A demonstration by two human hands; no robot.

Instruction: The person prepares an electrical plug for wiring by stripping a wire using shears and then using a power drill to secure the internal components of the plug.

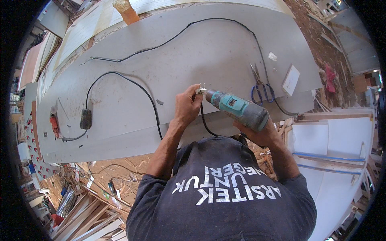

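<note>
My right hand (260,134) is wrapped round the handle of a teal and black cordless drill (237,109), which points left. Pinched in the fingers of my left hand (188,105) is a small white electrical fitting (200,91) with thin metal bits sticking up from it. The drill's chuck comes right up to this fitting; whether the bit touches it I cannot tell. A black cable (204,118) hangs below the fitting toward my body. To the right of the drill lie scissors (261,90) with blue handles, blades apart.
On the grey board (169,52) lies a long black cable (161,45) with a bared end. Further left are a dark cable connector (86,119) and a red-handled tool (54,125). A white block (290,80) sits at the right, an orange bottle (126,11) at the far edge. Wood scraps (90,215) cover the floor.
</note>
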